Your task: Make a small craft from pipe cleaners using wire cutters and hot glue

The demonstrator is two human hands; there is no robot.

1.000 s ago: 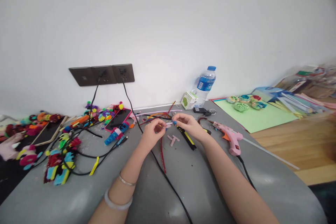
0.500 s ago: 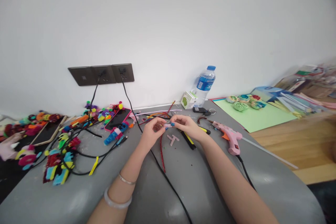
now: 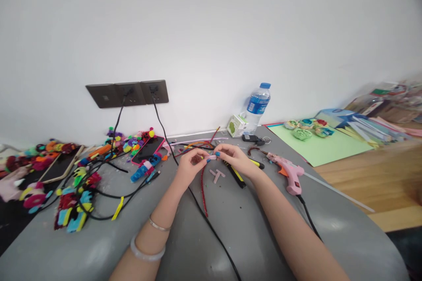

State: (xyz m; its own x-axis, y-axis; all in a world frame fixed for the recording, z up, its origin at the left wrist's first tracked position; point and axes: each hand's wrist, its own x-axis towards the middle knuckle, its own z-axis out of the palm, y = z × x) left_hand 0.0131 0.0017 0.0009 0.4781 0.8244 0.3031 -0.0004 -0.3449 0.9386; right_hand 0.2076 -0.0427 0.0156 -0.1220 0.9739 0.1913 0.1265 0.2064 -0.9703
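Note:
My left hand (image 3: 191, 163) pinches one end of a short pale pink piece of pipe cleaner (image 3: 211, 157) between thumb and fingertips. At its other end are the closed fingertips of my right hand (image 3: 233, 158), with blue nails showing. Just below the hands, several similar short pink pieces (image 3: 217, 175) lie on the grey table (image 3: 237, 232). A red pipe cleaner (image 3: 203, 193) stretches down beside them. Partly under my right hand is a yellow and black tool (image 3: 236, 176), perhaps a cutter.
To the right lies a pink glue gun (image 3: 290, 173) with its cord. A water bottle (image 3: 257, 107) and small box (image 3: 237, 125) stand by the wall. A black cable (image 3: 211, 226) crosses the table. Colourful fuzzy crafts (image 3: 74, 208) and phones (image 3: 148, 150) lie left.
My right fingertips have shifted very slightly up along the pink piece, and more of it shows between the hands. Nothing else on the table has visibly moved.

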